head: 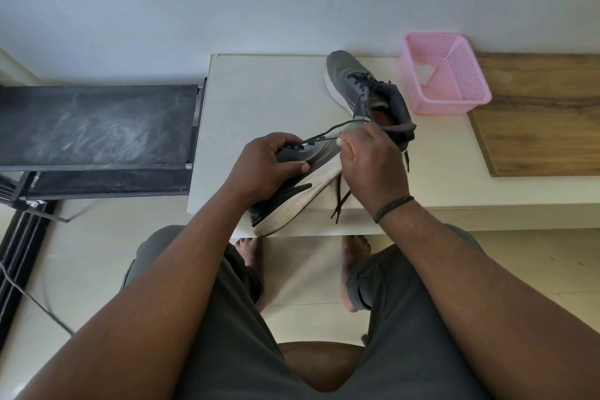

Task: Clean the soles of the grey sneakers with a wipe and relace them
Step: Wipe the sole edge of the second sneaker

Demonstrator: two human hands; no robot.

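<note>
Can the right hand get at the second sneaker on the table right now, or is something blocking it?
Probably yes. The second sneaker lies just beyond the right hand with nothing between, but its fingers pinch a lace, so it must let go first.

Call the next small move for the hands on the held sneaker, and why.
Probably pull the lace through and snug it. The left hand grips the tilted sneaker at its upper, the right hand pinches the lace, which runs slack from the eyelets, and loose ends dangle below the sole.
</note>
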